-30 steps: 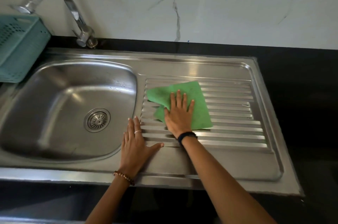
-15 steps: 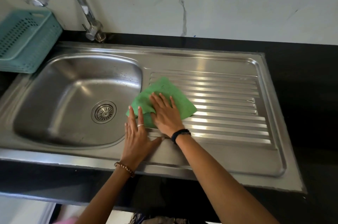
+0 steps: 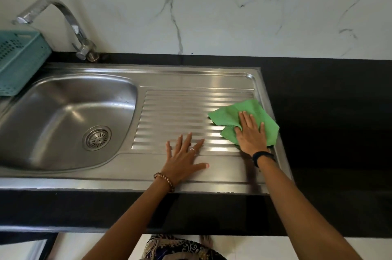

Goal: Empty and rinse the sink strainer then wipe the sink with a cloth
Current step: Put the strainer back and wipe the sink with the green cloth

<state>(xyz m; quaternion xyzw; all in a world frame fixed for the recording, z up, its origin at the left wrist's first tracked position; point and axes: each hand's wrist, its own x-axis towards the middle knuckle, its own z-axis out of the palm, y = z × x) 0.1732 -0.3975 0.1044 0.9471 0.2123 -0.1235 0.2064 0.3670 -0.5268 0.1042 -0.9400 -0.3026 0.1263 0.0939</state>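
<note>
Two hands on the steel here, both flat with fingers straight, neither one gripping anything. The right hand (image 3: 251,132) is pressing down on the crumpled green cloth (image 3: 247,120), which sits at the far right end of the ribbed stainless steel drainboard (image 3: 180,111), its right edge spilling over the rim onto the black stone surface (image 3: 328,111). The left hand (image 3: 183,159) is spread out on the near edge of the drainboard, well to the left of the cloth, looks like it's just bracing. The round metal strainer (image 3: 97,137) is seated in the drain at the bottom of the stainless sink bowl (image 3: 63,115), so I'd guess that part's done and we're into the wiping. The thing that matters next: everything left to wipe lies to the left of the cloth, along the ridges, which run left-right, so the right hand would be dragging back toward the bowl, with the left hand sitting nearer to it. No brands, labels or writing that I can read anywhere, not on the curved chrome tap (image 3: 70,24) or the teal plastic basket (image 3: 19,58) either.
</note>
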